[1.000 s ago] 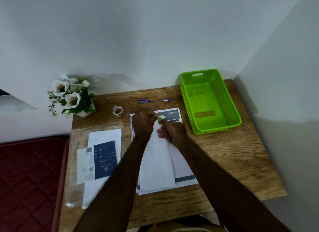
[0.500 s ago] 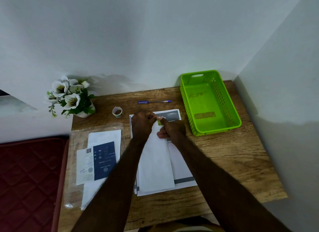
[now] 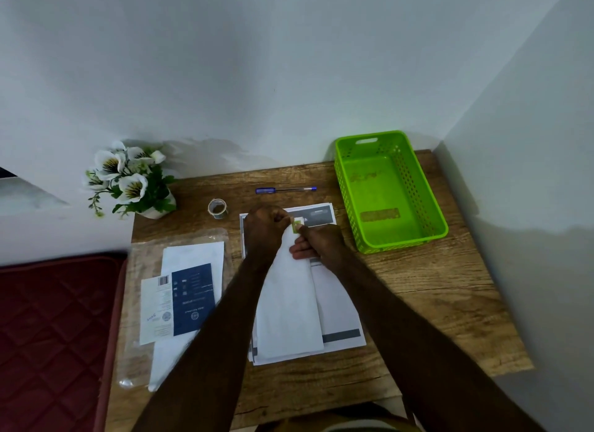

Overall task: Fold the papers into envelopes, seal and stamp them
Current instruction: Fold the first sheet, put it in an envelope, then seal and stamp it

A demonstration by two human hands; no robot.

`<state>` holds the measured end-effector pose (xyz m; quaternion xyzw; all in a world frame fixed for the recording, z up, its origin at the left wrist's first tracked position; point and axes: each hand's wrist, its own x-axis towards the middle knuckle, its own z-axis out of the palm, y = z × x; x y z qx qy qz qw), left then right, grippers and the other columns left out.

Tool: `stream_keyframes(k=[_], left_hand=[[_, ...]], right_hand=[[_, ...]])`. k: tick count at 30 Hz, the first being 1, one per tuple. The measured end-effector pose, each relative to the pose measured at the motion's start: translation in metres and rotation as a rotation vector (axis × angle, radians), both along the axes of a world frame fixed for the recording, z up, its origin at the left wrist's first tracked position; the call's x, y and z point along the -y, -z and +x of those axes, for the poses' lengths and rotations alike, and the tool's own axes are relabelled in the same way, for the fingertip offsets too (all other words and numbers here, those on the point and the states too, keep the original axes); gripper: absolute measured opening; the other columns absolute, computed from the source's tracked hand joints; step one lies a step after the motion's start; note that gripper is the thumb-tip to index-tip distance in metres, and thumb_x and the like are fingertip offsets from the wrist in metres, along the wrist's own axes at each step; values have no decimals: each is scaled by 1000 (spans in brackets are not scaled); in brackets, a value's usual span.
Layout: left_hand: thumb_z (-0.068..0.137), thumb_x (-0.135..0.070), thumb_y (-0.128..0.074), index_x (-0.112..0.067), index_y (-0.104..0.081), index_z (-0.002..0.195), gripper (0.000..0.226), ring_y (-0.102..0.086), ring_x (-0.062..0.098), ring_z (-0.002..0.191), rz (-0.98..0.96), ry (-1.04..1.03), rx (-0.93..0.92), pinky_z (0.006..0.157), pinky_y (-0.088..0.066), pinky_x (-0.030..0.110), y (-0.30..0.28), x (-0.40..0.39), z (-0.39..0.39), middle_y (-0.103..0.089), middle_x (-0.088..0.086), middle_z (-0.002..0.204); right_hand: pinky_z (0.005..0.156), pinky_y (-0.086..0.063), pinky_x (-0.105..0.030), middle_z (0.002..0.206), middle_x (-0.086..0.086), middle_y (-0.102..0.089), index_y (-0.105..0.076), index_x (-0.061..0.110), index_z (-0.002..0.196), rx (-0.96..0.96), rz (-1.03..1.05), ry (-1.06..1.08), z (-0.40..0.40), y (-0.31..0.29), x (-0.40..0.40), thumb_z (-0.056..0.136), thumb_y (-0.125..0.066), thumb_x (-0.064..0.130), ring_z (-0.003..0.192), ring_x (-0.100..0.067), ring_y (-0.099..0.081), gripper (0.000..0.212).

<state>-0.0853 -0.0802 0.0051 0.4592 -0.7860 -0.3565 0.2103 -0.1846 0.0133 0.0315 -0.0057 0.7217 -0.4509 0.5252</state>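
A folded white paper envelope (image 3: 291, 306) lies lengthwise on a stack of printed sheets (image 3: 340, 306) in the middle of the wooden table (image 3: 427, 290). At its far end a small green stamp (image 3: 296, 226) sits between my two hands. My left hand (image 3: 265, 227) is closed at the envelope's top left, fingertips at the stamp. My right hand (image 3: 318, 242) presses on the envelope's top right, thumb and finger on the stamp.
A green plastic basket (image 3: 389, 235) stands at the back right. A blue pen (image 3: 286, 190) and a small tape roll (image 3: 217, 208) lie behind the papers. A clear sleeve with white and blue sheets (image 3: 183, 300) lies on the left. A flower pot (image 3: 131, 181) is at the back left.
Both hands stay at the envelope's far end. The right hand's fingers shifted slightly on the green stamp; the view drifted a little.
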Motion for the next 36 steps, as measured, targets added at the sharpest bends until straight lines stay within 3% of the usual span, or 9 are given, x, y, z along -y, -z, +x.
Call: stream_keyframes(k=[3, 8, 13, 17, 27, 32, 36], left_hand=[[87, -21, -79, -13, -80, 89, 8, -68, 12, 81, 8, -12, 3, 77, -53, 25, 2, 1, 1, -77, 2, 90], [88, -17, -78, -9, -80, 92, 9, -64, 8, 77, -18, 9, -2, 68, -40, 11, -3, -2, 0, -78, 5, 91], [86, -19, -80, -10, -80, 90, 10, -67, 11, 79, -30, -8, -19, 77, -53, 28, -2, -2, 1, -78, 4, 89], [87, -18, -79, -10, -79, 90, 8, -64, 6, 76, -8, 6, -24, 73, -49, 17, -3, -2, 0, -77, 2, 88], [87, -22, -80, -12, -80, 88, 10, -69, 16, 85, -6, -8, -7, 82, -58, 40, 2, -2, 0, -77, 3, 89], [88, -24, -78, -13, -79, 88, 11, -67, 17, 87, -1, -15, -21, 83, -56, 40, 4, -4, 0, -75, 3, 89], [87, -24, -79, -11, -78, 87, 13, -64, 18, 91, -33, -24, -38, 82, -49, 33, 2, -7, 2, -74, 5, 89]], right_hand=[[57, -63, -31, 76, -23, -72, -65, -13, 83, -33, -3, -9, 0, 0, -2, 96, -70, 24, 59, -28, -73, 39], [48, -59, -29, 72, -23, -69, -64, -14, 85, 5, -30, -15, -2, -6, -7, 93, -74, 14, 52, -23, -71, 31], [51, -61, -31, 68, -19, -71, -65, -11, 83, -9, -20, 15, 1, -5, -5, 93, -73, 14, 54, -24, -72, 28], [50, -61, -29, 68, -17, -70, -65, -8, 80, -40, -40, 21, 1, -5, -10, 87, -80, 13, 49, -19, -69, 27], [40, -51, -21, 79, -20, -74, -67, -10, 92, 39, 32, 11, 2, -11, -8, 97, -65, 19, 47, -19, -70, 29], [45, -57, -23, 53, -11, -67, -62, -5, 73, 44, 54, 70, 7, -12, -2, 96, -69, 36, 40, -16, -65, 47], [42, -54, -21, 43, -6, -63, -63, -5, 73, 13, 75, 61, 8, -11, 0, 96, -67, 43, 36, -13, -63, 53]])
